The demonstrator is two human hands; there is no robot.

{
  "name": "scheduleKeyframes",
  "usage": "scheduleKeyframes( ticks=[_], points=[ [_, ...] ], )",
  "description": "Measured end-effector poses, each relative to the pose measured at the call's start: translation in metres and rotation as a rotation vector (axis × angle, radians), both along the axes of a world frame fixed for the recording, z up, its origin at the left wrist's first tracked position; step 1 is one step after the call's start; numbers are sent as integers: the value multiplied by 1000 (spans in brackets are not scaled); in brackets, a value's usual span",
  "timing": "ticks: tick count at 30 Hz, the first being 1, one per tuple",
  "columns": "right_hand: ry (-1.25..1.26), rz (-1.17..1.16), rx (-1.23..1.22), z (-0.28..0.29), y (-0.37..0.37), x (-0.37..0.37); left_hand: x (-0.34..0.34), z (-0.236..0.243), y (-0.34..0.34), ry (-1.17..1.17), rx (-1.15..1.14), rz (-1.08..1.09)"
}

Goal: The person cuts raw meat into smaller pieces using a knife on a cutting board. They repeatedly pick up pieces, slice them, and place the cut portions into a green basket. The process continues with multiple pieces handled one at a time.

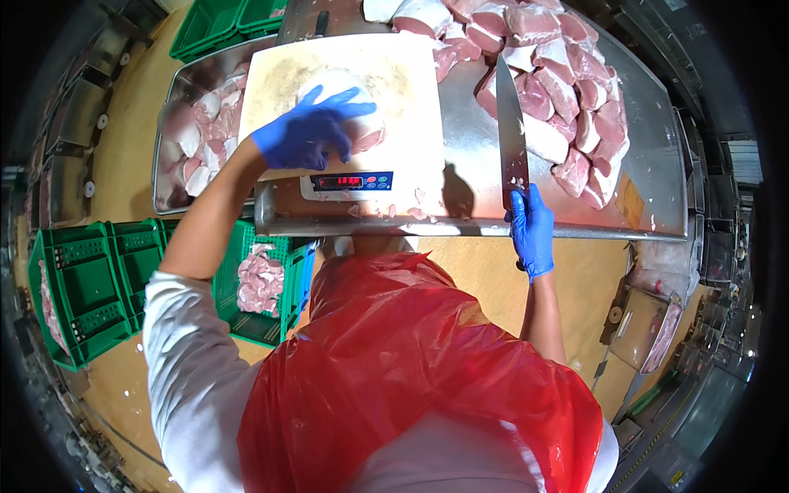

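My left hand (316, 131), in a blue glove, is over a piece of pork (367, 138) with white fat, its fingers spread apart. The piece lies on a white cutting board (411, 99), partly hidden by the hand. Just under the board's near edge shows a digital scale (349, 181) with a red lit display. My right hand (532, 232), also blue-gloved, is closed round the handle of a long knife (510, 123). Its blade points away from me, between the board and a big heap of pork pieces (567, 90) on the steel table.
Left of the board stands a steel tub (162, 177) with pork pieces. Green crates (100, 275) stand lower left, one holding meat trimmings (260, 281). More green crates (215, 25) are at the far left. The steel table's raised rim (460, 228) runs in front of me, with scraps beside it.
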State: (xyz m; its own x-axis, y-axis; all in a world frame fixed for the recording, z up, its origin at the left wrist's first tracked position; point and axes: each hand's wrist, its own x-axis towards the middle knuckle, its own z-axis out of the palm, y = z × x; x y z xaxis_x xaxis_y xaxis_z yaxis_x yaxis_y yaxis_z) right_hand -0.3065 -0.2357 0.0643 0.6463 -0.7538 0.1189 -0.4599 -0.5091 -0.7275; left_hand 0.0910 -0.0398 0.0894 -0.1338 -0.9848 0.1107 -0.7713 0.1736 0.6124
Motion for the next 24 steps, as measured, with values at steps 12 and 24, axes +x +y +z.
scheduleKeyframes(
  ticks=[12, 24],
  points=[
    [180, 600, -292, 15, 47, 135, -110, -95, 49, -170, -598, 992],
    [415, 982, -616, 14, -6, 166, -140, -121, 144, -143, -527, 1210]
  ],
)
